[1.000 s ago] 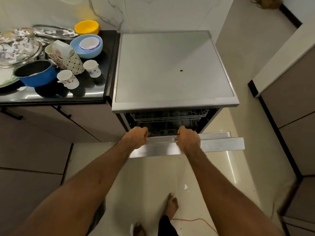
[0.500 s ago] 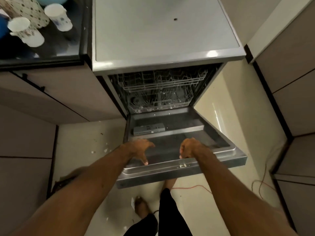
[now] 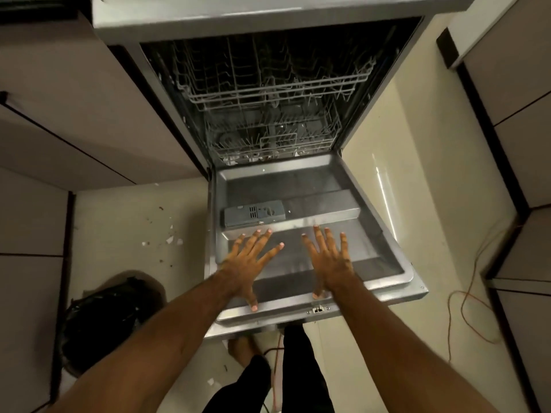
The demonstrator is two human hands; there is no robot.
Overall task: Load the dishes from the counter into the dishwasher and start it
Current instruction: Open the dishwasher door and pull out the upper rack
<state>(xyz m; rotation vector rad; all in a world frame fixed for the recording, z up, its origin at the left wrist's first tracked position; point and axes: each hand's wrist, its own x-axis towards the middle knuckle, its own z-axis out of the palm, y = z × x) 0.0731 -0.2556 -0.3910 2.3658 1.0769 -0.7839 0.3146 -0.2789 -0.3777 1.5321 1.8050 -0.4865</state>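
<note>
The steel dishwasher door (image 3: 387, 257) lies fully down in front of me. My left hand (image 3: 249, 263) and my right hand (image 3: 331, 259) hover flat over its inner face with fingers spread, holding nothing. A grey detergent dispenser (image 3: 253, 213) sits on the door just beyond my left fingers. Inside the tub, the upper wire rack (image 3: 277, 79) and the lower wire rack (image 3: 274, 138) hold no dishes that I can see. The counter with the dishes is out of view.
A black bin bag (image 3: 110, 320) slumps on the floor at the left. An orange cable (image 3: 471, 296) loops over the tiles on the right. Cabinets (image 3: 59, 114) flank both sides. Small scraps litter the floor (image 3: 167, 236). My legs stand under the door's front edge.
The door swung from slightly ajar to fully down. Both hands let go of its top edge and now spread flat over the inner panel. My view tilted down, losing the counter.
</note>
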